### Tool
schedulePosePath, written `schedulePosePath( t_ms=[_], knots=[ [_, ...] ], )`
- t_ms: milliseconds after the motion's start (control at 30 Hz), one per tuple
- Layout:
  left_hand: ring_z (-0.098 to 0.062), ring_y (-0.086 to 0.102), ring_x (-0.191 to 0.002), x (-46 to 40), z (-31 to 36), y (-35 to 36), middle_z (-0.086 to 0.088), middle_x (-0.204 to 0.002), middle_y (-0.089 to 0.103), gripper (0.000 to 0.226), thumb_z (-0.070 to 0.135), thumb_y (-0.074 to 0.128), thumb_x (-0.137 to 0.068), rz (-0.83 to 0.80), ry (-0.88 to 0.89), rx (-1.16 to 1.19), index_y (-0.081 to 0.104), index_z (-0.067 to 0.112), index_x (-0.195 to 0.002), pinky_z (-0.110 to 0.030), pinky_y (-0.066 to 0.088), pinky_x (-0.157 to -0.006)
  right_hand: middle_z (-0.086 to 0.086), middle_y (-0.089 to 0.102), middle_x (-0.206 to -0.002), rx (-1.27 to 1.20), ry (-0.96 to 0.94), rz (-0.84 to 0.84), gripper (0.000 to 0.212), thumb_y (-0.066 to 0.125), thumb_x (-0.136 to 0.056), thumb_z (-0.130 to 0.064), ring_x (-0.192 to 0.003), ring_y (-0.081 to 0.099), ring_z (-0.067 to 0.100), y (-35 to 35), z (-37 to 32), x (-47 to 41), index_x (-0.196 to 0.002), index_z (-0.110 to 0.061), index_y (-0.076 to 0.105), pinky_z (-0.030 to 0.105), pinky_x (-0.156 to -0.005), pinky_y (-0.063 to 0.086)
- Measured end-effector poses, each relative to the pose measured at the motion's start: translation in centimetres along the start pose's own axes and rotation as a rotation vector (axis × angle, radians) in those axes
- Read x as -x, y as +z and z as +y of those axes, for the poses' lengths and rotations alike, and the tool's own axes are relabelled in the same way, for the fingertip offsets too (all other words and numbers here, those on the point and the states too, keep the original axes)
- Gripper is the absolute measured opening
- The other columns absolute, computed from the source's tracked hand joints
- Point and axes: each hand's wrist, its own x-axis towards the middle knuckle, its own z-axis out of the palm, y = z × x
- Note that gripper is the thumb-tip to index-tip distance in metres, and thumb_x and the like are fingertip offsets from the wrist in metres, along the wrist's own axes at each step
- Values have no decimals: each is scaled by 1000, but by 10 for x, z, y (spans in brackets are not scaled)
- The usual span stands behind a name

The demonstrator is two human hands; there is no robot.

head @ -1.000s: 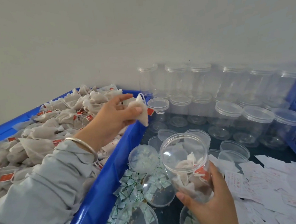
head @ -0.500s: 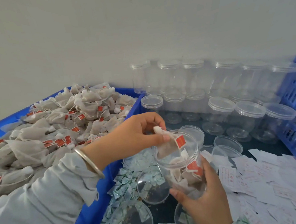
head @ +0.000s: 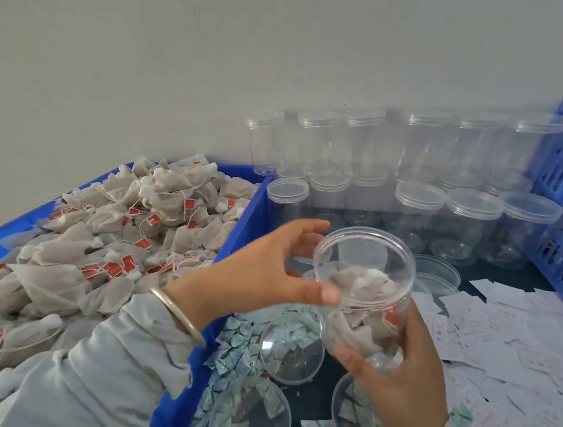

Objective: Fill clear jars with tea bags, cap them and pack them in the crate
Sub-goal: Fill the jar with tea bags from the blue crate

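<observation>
While our right hand (head: pixel 398 370) grips the clear jar (head: pixel 365 294) from below, mouth tilted toward us, our left hand (head: pixel 265 273) hovers spread and empty at its rim, nearer the tea bags (head: pixel 111 243) heaped leftward in the blue bin (head: pixel 240 224). The jar (uncapped) looks roughly half full.

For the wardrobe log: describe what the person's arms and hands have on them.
The left arm wears a loose light grey sleeve, gathered in folds and ending in a cuff at the wrist. A plain silver-coloured bangle circles the left wrist. The left hand and right hand are bare, without gloves; no rings show. Hardly any right sleeve shows.
</observation>
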Motion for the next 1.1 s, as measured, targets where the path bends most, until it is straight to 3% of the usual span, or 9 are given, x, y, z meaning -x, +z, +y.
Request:
schedulePosePath(
  t_ms=[100,267,333,433,500,600,800,1000,1100],
  knots=[
    [6,38,-130,-2,-2,20,25,-140,39,116,63,79,-47,-119,-11,-58,21,37,-144,-20,33,-109,-21,60,-118,27,6,16,98,78,-44,-63,-108,55,-7,0,-6,-1,-133,-39,42,12,-80,44],
    [7,54,-109,-8,-6,29,23,-116,57,90,57,85,-49,154,-5,-41,45,34,-127,-19,44,-96,-19,53,-124,52,49,-126,92,66,-58,-63,-107,54,-6,-6,-5,-9,-140,-37,33,11,-77,46],
    [9,59,-97,-9,-7,23,20,-108,61,85,66,81,-41,291,-4,9,47,40,-115,-14,48,-84,-27,47,-124,147,65,-121,68,55,-73,-68,-104,51,-11,-11,-4,-12,-133,-49,30,11,-75,45],
    [4,65,-88,-10,-11,12,16,-100,66,91,73,77,-33,494,-46,170,49,35,-112,-15,51,-80,-25,52,-112,292,65,-98,23,56,-91,-35,-97,53,-9,-20,4,-19,-107,-48,47,21,-83,46],
    [5,62,-86,-12,-15,7,20,-93,66,87,74,74,-33,598,-102,172,49,34,-106,-14,49,-74,-21,55,-100,431,49,-146,25,57,-91,-13,-94,52,-6,-25,11,-23,-95,-38,57,26,-87,47],
    [7,53,-86,-13,-18,7,19,-95,58,75,72,69,-33,654,-185,148,45,39,-96,-13,39,-65,-16,57,-97,564,45,-280,25,53,-91,-5,-100,52,4,-23,17,-23,-94,-26,67,9,-87,35],
    [12,51,-76,-14,-19,10,22,-88,56,62,70,68,-36,670,-208,132,44,40,-84,-9,34,-60,-19,36,-145,880,-34,-445,35,34,-101,-34,-135,23,6,-16,22,-22,-122,-33,61,23,-105,16],
    [28,48,-64,-13,-17,13,48,-64,52,51,68,68,-39,646,-151,79,47,39,-76,-4,40,-54,-18,30,-150,998,4,-539,40,27,-99,-46,-141,14,10,-11,26,-20,-123,-38,58,33,-112,8],
    [22,53,-61,-14,-19,12,39,-61,57,51,68,68,-40,642,-150,73,47,38,-76,-2,40,-55,-17,23,-153,1064,69,-571,44,23,-98,-51,-144,6,11,-10,29,-21,-131,-40,50,38,-115,-1]
  ],
)
